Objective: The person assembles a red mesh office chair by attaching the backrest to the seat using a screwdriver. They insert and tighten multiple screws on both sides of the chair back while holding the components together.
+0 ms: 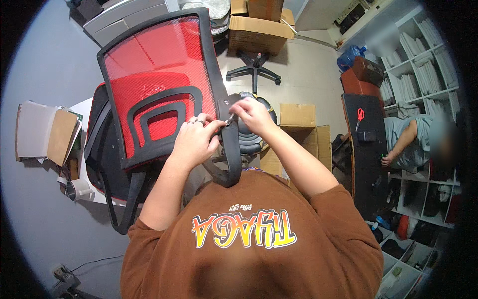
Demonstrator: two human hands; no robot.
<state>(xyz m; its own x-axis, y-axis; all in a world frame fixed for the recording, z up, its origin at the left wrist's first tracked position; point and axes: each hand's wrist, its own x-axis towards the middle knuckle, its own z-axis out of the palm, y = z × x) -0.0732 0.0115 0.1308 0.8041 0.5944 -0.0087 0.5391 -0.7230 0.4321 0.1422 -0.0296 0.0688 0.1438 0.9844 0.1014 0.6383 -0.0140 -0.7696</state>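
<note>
A red mesh chair back (154, 65) with a black frame stands tilted in front of me, above a red and black seat (102, 134). A black armrest (230, 154) curves down from the frame's right side toward my shirt. My left hand (195, 138), with rings on it, has its thumb and finger pinched at the armrest's upper end. Just to its right, my right hand (254, 115) pinches a small silver metal piece (230, 118) at the same joint. Whether that is a bolt or a tool tip is too small to tell. A round bolt head (226, 101) shows on the frame above.
A five-legged chair base (254, 71) stands on the floor beyond, near cardboard boxes (261, 35). A black padded seat (249, 137) lies below my right hand. At right, red scissors (360, 115) lie on a dark table (366, 164), beside another person's hand (387, 159).
</note>
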